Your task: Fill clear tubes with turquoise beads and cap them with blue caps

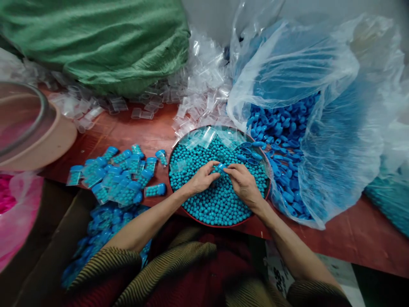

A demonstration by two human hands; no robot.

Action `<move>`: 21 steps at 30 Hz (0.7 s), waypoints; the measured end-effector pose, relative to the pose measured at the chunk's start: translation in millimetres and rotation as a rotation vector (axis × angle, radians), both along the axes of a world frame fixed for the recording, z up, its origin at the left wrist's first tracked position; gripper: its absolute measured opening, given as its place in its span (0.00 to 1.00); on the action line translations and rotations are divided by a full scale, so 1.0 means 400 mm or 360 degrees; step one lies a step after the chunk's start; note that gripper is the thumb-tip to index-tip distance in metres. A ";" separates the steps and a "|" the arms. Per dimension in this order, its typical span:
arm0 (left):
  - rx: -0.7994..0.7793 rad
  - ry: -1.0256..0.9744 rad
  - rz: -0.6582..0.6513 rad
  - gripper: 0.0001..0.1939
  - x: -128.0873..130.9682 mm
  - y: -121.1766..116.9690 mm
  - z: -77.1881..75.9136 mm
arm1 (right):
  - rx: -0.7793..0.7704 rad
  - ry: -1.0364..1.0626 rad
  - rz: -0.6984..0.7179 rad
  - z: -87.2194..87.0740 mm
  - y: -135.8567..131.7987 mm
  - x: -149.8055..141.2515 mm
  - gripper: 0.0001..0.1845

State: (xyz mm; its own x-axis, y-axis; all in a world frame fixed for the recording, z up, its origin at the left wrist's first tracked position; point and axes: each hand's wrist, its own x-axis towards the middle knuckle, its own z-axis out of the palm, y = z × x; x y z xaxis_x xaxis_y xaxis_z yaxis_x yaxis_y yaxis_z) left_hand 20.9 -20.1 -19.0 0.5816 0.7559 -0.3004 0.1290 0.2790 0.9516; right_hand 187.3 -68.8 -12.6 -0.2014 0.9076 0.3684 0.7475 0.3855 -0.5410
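Over a round red-rimmed tray (pixel 268 187) full of small blue-green beads (pixel 214 209), my two hands meet. My left hand (pixel 206 175) pinches a small clear container of beads with a blue cap (pixel 221 166). The fingers of my right hand (pixel 243 181) close on the cap end of that same container. Several clear empty containers (pixel 209 135) lie on the beads at the tray's far side. A few loose blue caps (pixel 254 154) rest at the far right inside the tray.
Filled, capped containers (pixel 118 179) are heaped left of the tray, with more below the table edge. An open plastic bag (pixel 338 149) spills blue caps on the right. Clear containers (pixel 204 81) pile up behind, beside a green sack (pixel 105 42). A tub (pixel 60 140) stands far left.
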 end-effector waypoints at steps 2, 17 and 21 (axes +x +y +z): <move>0.0007 -0.0024 -0.0013 0.21 -0.003 -0.005 0.005 | 0.0042 0.0095 -0.0020 -0.001 -0.005 -0.001 0.15; -0.0067 -0.0171 -0.0103 0.28 -0.012 -0.014 0.030 | -0.0064 0.0349 -0.0216 0.024 -0.017 -0.027 0.10; -0.0047 -0.0187 -0.0091 0.25 -0.010 -0.013 0.035 | -0.0247 0.0528 -0.0323 0.023 -0.019 -0.016 0.09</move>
